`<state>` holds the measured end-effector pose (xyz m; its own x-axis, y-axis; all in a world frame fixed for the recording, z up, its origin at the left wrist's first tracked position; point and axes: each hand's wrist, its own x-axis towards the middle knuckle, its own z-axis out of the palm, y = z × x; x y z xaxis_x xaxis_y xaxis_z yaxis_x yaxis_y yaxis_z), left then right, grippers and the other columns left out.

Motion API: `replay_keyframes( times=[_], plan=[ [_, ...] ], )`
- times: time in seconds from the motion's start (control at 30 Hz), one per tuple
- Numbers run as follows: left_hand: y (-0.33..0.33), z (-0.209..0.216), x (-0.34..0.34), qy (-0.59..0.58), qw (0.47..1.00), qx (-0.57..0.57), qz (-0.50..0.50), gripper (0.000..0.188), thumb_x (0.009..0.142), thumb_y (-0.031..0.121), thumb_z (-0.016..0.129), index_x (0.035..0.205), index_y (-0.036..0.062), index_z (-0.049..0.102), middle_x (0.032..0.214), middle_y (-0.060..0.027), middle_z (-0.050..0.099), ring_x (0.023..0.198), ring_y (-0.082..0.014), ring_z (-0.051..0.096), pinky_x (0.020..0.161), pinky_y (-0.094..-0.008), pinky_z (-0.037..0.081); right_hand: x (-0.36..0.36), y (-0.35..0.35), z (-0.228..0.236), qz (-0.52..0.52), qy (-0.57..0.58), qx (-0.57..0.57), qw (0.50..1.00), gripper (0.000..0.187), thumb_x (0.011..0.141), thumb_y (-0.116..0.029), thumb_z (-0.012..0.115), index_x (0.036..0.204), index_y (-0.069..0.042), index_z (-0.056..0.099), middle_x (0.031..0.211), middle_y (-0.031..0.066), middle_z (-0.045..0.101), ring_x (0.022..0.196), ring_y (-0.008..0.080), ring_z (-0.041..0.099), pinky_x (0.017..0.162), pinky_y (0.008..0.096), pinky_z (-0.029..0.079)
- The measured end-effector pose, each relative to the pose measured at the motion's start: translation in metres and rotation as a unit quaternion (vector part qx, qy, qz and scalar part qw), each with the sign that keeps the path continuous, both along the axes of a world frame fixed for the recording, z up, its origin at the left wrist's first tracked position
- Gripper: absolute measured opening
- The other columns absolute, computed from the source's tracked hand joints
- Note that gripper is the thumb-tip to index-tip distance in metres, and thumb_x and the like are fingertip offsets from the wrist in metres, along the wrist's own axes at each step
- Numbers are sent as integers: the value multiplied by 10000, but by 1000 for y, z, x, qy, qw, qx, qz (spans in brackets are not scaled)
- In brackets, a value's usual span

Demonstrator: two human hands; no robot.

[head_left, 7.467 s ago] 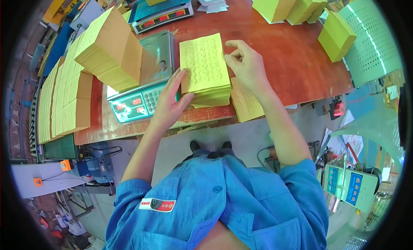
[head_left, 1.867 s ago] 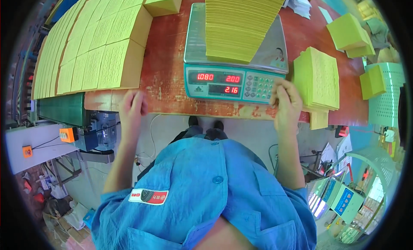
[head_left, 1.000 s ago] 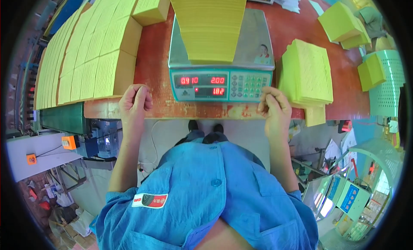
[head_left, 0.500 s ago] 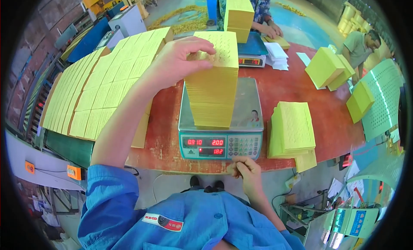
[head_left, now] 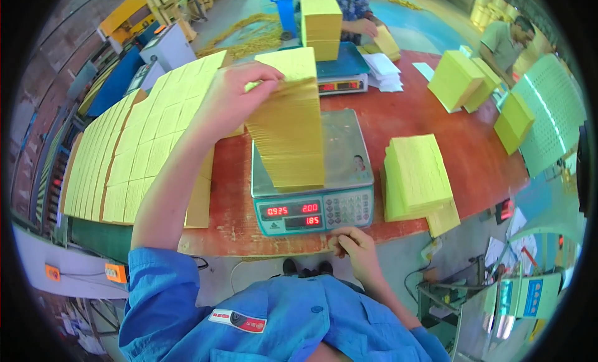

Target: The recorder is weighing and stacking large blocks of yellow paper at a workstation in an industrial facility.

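A tall stack of yellow paper sheets (head_left: 291,144) stands on the metal pan of a teal digital scale (head_left: 347,141), its upper part bulging to the left. My left hand (head_left: 240,91) pinches the stack's upper left edge between thumb and fingers, where the sheets bend and fan slightly. Red digits glow on the scale's front panel. My right hand (head_left: 356,253) is just below the scale, by the table's front edge, with its fingers curled closed. Whatever those fingers may hold is hidden.
Beside the scale stands a shorter yellow paper stack (head_left: 417,178) on the red table (head_left: 479,175). Rows of yellow bundles (head_left: 146,138) fill the left. At the back are a second scale (head_left: 342,83) and white papers (head_left: 383,72). Co-workers are at the far side and far right.
The upper sheets now lean and bend left under my left hand, which has shifted left with them. The scale's digits have changed. My right hand stays near the table edge.
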<state>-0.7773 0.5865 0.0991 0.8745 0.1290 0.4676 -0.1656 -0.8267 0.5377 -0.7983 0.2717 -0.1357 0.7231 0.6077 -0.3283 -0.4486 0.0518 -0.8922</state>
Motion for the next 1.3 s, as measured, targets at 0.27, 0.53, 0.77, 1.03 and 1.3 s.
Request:
replay_keyframes(
  times=[0.27, 0.53, 0.77, 1.03, 1.3],
  plan=[
    [-112, -39, -68, -187, 931, 287, -125, 105, 736, 14, 665, 830, 23, 620, 1035, -150, 670, 1048, -294, 639, 939, -466, 473, 29, 14, 95, 79, 103, 340, 931, 504, 1002, -362, 487, 1376, -33, 410, 1255, 100, 571, 1109, 195, 577, 863, 345, 498],
    [-158, -125, -81, -70, 969, 113, -206, 324, 680, 125, 762, 961, 20, 640, 1133, -153, 639, 1106, -305, 608, 961, -495, 466, 32, -38, 84, -10, -18, 113, 993, 494, 906, -50, 542, 1385, -3, 428, 1299, 94, 554, 1168, 160, 540, 981, 318, 442],
    [-132, -149, -102, 20, 994, -107, -30, 250, 770, -3, 672, 1017, -4, 635, 1125, -165, 649, 1041, -299, 631, 897, -376, 491, 132, -93, 133, -184, -265, 16, 947, 439, 851, -15, 558, 1282, 56, 506, 1190, 96, 601, 1061, 149, 571, 927, 305, 449],
    [-120, -150, -128, 11, 991, -111, 75, 193, 799, -48, 619, 984, -8, 654, 1066, -154, 673, 981, -265, 658, 848, -336, 512, 204, -83, 106, -85, -334, -128, 930, 396, 829, 12, 541, 1223, 55, 545, 1145, 83, 617, 1027, 139, 573, 914, 286, 440],
    [-87, -130, -157, -56, 974, -119, 182, 142, 826, -87, 586, 940, -32, 650, 1011, -151, 673, 920, -227, 658, 781, -290, 520, 188, -55, 152, -43, -353, -79, 931, 423, 821, 67, 507, 1243, 61, 531, 1167, 79, 620, 1098, 132, 578, 963, 277, 429]
  ],
)
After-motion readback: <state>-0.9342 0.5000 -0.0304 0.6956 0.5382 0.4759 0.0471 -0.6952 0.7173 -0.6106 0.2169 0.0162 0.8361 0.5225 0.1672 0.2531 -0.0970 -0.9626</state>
